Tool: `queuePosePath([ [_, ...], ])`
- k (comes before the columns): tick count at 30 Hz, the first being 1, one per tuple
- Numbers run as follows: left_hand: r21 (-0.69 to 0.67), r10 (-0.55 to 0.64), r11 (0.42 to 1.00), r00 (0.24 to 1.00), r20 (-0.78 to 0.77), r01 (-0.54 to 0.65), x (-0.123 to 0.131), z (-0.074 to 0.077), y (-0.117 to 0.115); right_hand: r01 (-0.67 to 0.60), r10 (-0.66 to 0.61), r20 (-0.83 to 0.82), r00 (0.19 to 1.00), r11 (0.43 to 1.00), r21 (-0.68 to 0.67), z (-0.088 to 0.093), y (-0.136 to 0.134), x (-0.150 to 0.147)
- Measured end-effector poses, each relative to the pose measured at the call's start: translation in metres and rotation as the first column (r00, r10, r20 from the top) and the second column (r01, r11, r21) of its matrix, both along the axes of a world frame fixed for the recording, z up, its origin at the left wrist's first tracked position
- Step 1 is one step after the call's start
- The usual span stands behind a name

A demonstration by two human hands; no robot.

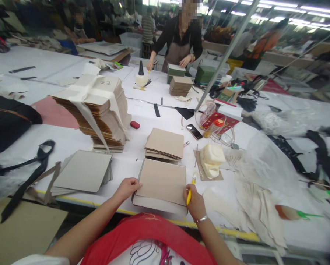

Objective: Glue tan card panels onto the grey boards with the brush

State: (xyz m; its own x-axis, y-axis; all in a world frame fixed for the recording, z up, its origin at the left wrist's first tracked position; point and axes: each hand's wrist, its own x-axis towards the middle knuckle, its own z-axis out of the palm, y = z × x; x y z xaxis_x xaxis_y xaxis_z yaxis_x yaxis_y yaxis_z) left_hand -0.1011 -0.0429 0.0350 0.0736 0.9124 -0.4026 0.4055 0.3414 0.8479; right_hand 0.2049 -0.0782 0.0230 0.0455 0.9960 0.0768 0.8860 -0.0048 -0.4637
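Currently: one brown card panel [162, 181] sits on one grey backing board [154, 203] at the near edge of the surface [126, 162], between both hands. Left hand [127, 187]: grip pinching the panel's left edge, fingers curled. Right hand [195, 202]: grip closed round one yellow-handled tool [189, 195], at the panel's right corner. Progress, my read: early. One small brown panel stack [165, 144] just behind, one fanned grey board stack [83, 170] to the left, one tall bundle [98, 110] still tied. No finished pile that I can tell apart.
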Motion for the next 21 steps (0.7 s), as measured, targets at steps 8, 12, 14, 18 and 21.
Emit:
queuePosePath([
  [8,-0.075,-0.029,0.997,1.000,-0.003,0.028,0.002,-0.001,0.001,0.012,-0.009,0.040,0.999,0.996,-0.089,0.008,0.000,-0.002],
  [12,-0.093,-0.032,0.995,0.999,-0.001,0.032,0.002,-0.003,0.002,0.005,0.009,0.145,0.989,0.995,-0.100,0.010,0.001,-0.005],
  [14,-0.088,-0.022,0.996,1.000,-0.020,0.020,0.002,-0.002,0.003,-0.005,0.027,0.186,0.982,0.993,-0.119,0.011,0.001,-0.007],
  [18,-0.032,-0.015,0.999,0.999,-0.045,0.014,0.000,0.002,0.003,-0.011,0.050,0.249,0.967,0.988,-0.154,0.012,0.002,-0.010],
  [21,-0.015,-0.041,0.999,0.998,-0.053,0.040,-0.003,0.002,0.005,-0.025,0.073,0.288,0.955,0.986,-0.166,0.013,0.004,-0.011],
])
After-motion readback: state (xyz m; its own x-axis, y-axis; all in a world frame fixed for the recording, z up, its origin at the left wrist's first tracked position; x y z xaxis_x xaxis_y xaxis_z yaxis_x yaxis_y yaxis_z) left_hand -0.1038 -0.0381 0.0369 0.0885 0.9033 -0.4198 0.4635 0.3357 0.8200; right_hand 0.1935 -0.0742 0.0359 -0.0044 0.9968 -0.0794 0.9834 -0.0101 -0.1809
